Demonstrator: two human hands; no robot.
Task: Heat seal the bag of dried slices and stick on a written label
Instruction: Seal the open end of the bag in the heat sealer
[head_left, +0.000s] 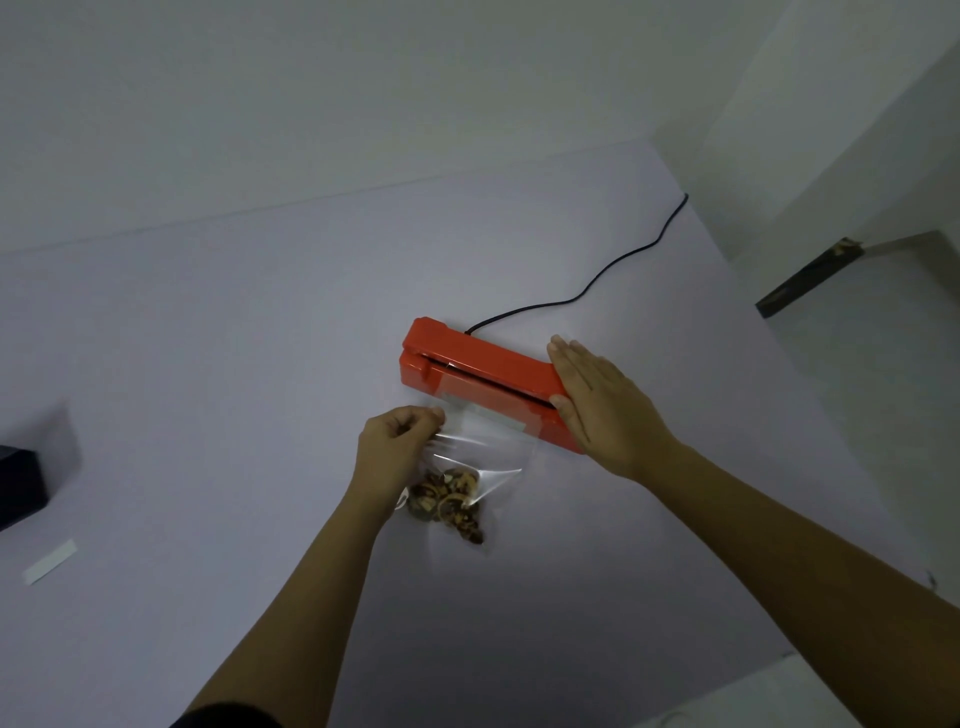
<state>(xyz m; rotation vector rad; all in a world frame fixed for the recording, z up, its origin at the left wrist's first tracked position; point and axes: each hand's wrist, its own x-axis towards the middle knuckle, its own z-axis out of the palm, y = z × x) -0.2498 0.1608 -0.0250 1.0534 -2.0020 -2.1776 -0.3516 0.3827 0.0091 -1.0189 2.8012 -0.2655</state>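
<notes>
A: Table (208, 364), sealer (483, 376)?
B: Right hand (605, 402) lies flat, fingers spread, on the sealer's arm. Left hand (397, 449) pinches the bag (478, 457), mouth in the sealer.
A: Label (49, 562)?
B: Far left; no writing legible.

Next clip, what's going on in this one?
A person is heat sealing a clear bag of dried slices on a table. The bag's open end lies in the jaw of an orange heat sealer, whose black cord trails off to the back right. The left hand pinches the bag's edge, and the right hand lies flat on the sealer's arm. A white label strip lies untouched at the far left.
</notes>
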